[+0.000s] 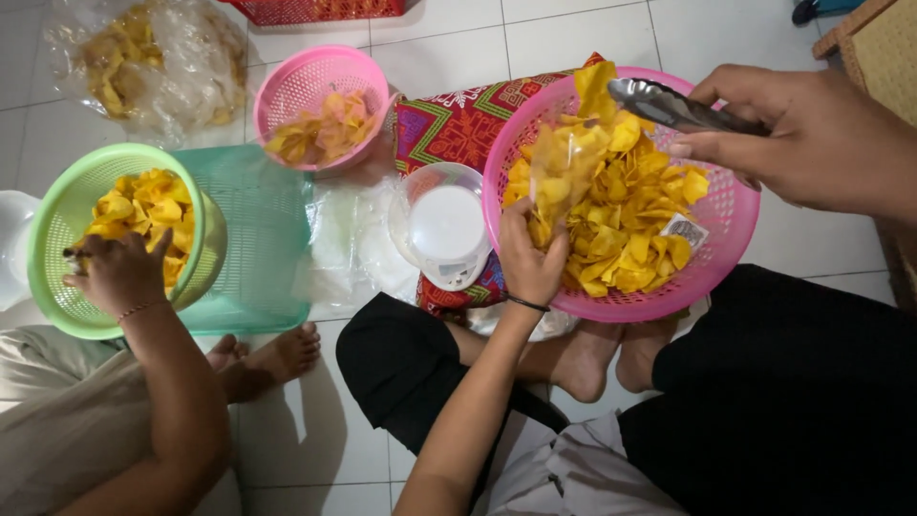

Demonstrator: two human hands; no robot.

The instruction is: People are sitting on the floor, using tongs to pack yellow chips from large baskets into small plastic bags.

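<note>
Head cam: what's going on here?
A person sits on the floor over a big pink basket of yellow chips. The left hand holds a clear bag partly filled with chips above the basket; the right hand holds metal tongs over it. A small scale sits beside the basket. To the left, another person's hand is in a green basket of chips. A smaller pink basket stands behind.

Hands [669, 201] over pink basket [726, 239] — tongs [669, 107], chip bag [564, 177]
</note>
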